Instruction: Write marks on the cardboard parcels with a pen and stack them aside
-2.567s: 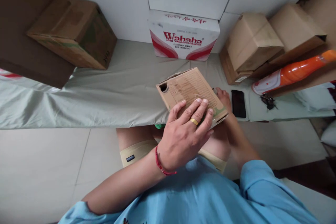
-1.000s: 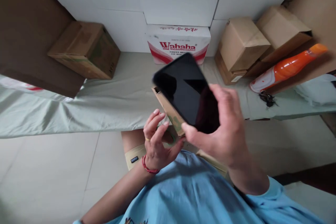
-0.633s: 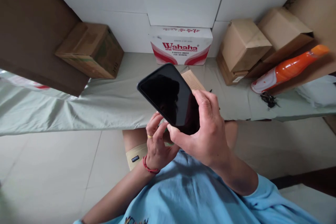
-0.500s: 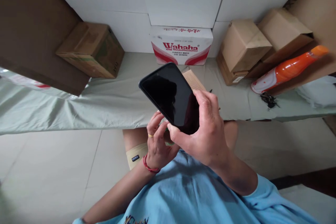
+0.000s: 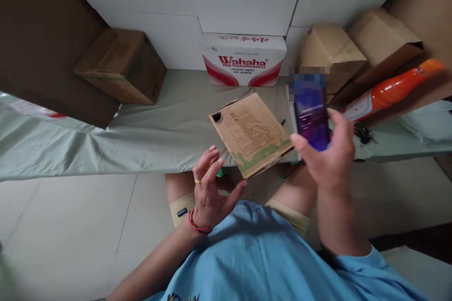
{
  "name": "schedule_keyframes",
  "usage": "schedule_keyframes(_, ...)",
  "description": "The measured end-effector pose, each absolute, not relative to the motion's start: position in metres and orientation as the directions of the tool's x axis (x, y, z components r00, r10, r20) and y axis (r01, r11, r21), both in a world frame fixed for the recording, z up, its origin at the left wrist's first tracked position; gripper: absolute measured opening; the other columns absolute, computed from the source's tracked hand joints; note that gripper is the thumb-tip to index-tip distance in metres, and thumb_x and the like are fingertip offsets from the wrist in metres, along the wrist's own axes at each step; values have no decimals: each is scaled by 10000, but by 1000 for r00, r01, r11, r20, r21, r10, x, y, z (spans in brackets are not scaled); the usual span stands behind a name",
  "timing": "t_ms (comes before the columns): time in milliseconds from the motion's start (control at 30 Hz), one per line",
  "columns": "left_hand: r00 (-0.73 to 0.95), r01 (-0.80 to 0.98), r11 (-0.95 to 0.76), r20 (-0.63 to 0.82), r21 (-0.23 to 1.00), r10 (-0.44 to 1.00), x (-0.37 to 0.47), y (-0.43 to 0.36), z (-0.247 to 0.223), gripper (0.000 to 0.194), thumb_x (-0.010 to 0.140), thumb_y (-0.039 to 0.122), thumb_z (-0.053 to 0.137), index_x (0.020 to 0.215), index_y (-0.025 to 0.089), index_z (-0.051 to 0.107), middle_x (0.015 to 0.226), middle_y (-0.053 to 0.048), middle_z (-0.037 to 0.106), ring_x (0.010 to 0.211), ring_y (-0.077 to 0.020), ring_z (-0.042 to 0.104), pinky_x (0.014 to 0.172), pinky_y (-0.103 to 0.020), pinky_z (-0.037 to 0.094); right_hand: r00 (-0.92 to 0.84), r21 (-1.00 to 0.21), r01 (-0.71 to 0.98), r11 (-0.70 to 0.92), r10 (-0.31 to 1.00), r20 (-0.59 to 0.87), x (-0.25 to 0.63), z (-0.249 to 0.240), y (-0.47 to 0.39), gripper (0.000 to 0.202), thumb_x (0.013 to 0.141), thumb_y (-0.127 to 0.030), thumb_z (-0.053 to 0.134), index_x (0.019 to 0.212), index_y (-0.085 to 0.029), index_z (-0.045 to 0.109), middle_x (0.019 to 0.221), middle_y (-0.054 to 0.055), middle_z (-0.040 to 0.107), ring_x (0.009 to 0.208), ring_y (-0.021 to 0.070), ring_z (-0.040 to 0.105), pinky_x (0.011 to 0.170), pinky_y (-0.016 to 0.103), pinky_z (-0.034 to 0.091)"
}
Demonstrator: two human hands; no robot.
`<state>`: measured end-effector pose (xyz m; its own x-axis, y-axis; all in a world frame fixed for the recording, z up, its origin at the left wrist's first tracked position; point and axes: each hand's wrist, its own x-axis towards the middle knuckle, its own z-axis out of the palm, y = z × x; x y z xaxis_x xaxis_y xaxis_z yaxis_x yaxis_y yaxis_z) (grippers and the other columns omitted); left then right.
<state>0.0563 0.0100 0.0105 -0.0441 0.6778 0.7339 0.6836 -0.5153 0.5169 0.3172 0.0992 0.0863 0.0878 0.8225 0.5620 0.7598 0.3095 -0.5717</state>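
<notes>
My right hand (image 5: 334, 155) is closed around a smartphone (image 5: 312, 117) and holds it up on the right, over the covered surface. Its screen is lit blue and purple, smeared by motion, with the top end pixelated. My left hand (image 5: 212, 195), wearing a yellow ring and a red bracelet, is open with its fingers apart and nothing in them. Just beyond it a small cardboard box (image 5: 256, 134) lies at the front edge, one corner jutting over. That box has printed text, a green band and a torn hole at one corner. The left thumb tip is near its closest corner; touching cannot be made out.
A white and red Wahaha carton (image 5: 243, 63) stands against the white wall. At left is a brown box (image 5: 122, 66); at right are more cardboard boxes (image 5: 332, 49), an orange bottle (image 5: 395, 87) and keys (image 5: 365, 134). A pale green cloth (image 5: 169, 127) covers the surface.
My right hand has moved the phone to the right, away from my left hand, and its dark screen now shows lit. The cardboard box is uncovered. My left fingers have spread.
</notes>
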Motion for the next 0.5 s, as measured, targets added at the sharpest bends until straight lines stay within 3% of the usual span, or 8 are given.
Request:
schedule_keyframes(100,-54,682,-494,711,539,701,53,8,7,816,930,393,868,1622,275,452,1501,-184,558,1476,-365,577,1146,-586,590,351,-602,798,-8,818,456,381,43,131,833,704,-556,874,1383,-184,566,1403,173,544,1392,386,537,1219,623,453)
schedule_keyframes(167,-63,684,-475,694,554,717,52,7,4,797,931,401,867,1608,269,468,1506,-190,562,1467,-355,580,1149,-576,588,510,-610,749,-258,812,283,412,15,145,825,661,-501,894,1351,-161,595,1418,198,543,1402,402,535,1221,607,447)
schedule_keyframes(267,-82,681,-441,660,585,747,53,6,0,786,933,431,863,1597,291,467,1536,-191,546,1453,-353,589,1129,-576,598,610,-521,693,-498,791,55,436,-16,152,849,669,-468,904,1382,-112,610,1463,248,529,1365,412,587,1187,570,482)
schedule_keyframes(500,-62,700,-441,663,562,746,56,9,-1,829,921,499,867,1609,261,471,1499,-210,588,1401,-363,602,1074,-574,612,559,-286,782,-553,826,-71,427,-46,155,855,814,-502,827,1508,-81,557,1530,276,477,1202,378,699,1073,490,543)
